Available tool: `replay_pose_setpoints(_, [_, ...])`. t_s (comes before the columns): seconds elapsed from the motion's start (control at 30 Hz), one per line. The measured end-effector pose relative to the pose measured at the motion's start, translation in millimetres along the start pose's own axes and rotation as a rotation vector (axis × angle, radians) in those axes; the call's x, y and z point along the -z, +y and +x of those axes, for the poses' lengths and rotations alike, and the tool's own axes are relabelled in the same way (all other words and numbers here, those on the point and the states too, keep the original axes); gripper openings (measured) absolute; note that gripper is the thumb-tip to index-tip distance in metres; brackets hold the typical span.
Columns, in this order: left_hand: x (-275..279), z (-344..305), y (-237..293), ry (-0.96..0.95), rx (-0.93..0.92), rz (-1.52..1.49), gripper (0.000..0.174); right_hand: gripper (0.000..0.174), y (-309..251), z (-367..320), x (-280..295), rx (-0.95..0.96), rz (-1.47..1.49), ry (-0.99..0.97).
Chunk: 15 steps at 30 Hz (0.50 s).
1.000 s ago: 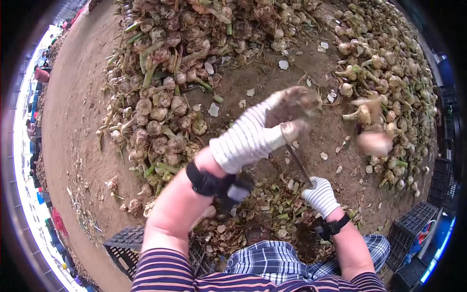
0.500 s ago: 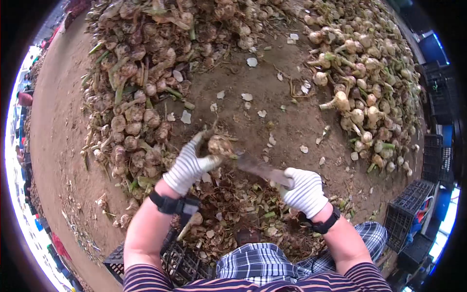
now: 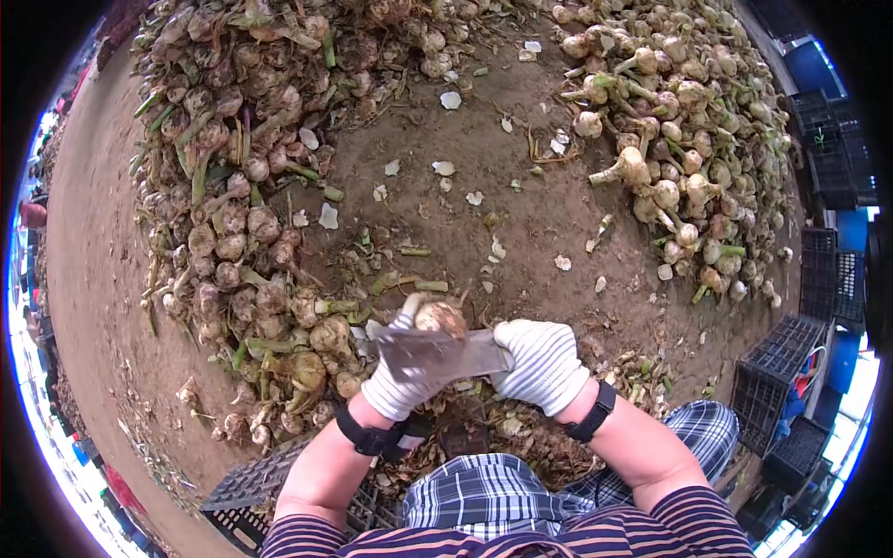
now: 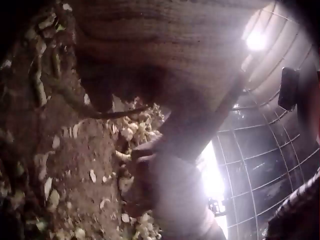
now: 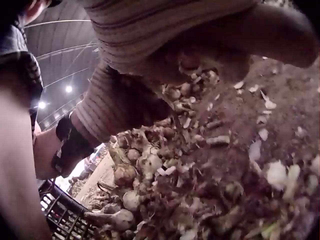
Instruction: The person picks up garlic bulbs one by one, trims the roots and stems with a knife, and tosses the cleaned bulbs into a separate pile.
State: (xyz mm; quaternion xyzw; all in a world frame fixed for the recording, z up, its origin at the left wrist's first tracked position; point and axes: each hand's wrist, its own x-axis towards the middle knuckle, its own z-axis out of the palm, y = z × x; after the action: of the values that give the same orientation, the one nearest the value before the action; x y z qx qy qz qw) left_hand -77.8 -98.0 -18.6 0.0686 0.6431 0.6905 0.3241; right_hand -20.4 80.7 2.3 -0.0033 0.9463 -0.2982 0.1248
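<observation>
In the head view the left hand (image 3: 397, 383), in a striped white glove, grips a garlic bulb (image 3: 441, 319) low in the middle. The gloved right hand (image 3: 540, 365) holds a wide flat blade (image 3: 437, 357), which lies across the front of the left hand and hides part of it. The blade's edge is close to the bulb; whether they touch I cannot tell. A dark glove (image 4: 165, 55) fills the top of the left wrist view. Both gloves show in the right wrist view, the near one (image 5: 160, 35) across the top.
A heap of garlic with stems (image 3: 223, 121) lies at the left, another heap (image 3: 698, 130) at the right. Trimmings cover the ground near the knees. Black crates (image 3: 777, 372) stand at the right, and one (image 3: 246, 493) at the lower left.
The left hand first swung back from the right side with its load. Since then both hands have come together near the body, and the blade has moved left across the left hand.
</observation>
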Motion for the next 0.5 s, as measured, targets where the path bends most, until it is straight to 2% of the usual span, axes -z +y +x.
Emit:
replay_pose_setpoints(0.03, [-1,-2,-5,-0.038,-0.188,0.404,0.054,0.011,7,-5,-3,0.0,0.0,0.002])
replay_pose_setpoints(0.07, [-2,-2,-8,-0.032,-0.071,0.265,0.047,0.013,14,-11,-4,-0.01,-0.032,-0.027])
replay_pose_setpoints(0.1, [-6,-8,4,-0.033,-0.07,0.264,0.047,0.016,22,-17,-6,-0.024,-0.064,-0.056])
replay_pose_setpoints(0.13, [-11,-16,28,-0.093,-0.118,0.186,0.046,0.021,35,-11,-5,-0.415,-0.136,-0.303])
replay_pose_setpoints(0.17, [-12,-21,41,-0.156,-0.163,0.109,0.044,0.026,58,-17,-8,-0.51,-0.184,-0.361])
replay_pose_setpoints(0.2, [-8,-17,40,-0.143,-0.165,0.109,0.044,0.027,69,-26,-11,-0.604,-0.193,-0.36])
replay_pose_setpoints(0.3, [6,14,28,0.121,-0.133,0.042,0.062,0.017,73,-33,-13,-0.577,-0.011,-0.036])
replay_pose_setpoints(0.33, [30,17,1,0.136,-0.166,0.392,0.076,0.017,73,-27,-10,-0.571,-0.008,-0.019])
replay_pose_setpoints(0.37, [35,20,-5,0.154,-0.313,0.386,0.075,0.013,71,-26,-9,-0.529,0.13,0.028])
replay_pose_setpoints(0.43, [31,17,10,0.109,-0.004,-0.167,0.073,0.008,57,-26,-7,-0.442,0.341,0.063])
replay_pose_setpoints(0.47, [37,18,3,0.124,0.069,-0.147,0.067,0.007,50,-27,-10,-0.43,0.416,0.037])
replay_pose_setpoints(0.5, [39,21,3,0.1,0.022,-0.09,0.064,0.006,45,-29,-13,-0.414,0.492,0.012])
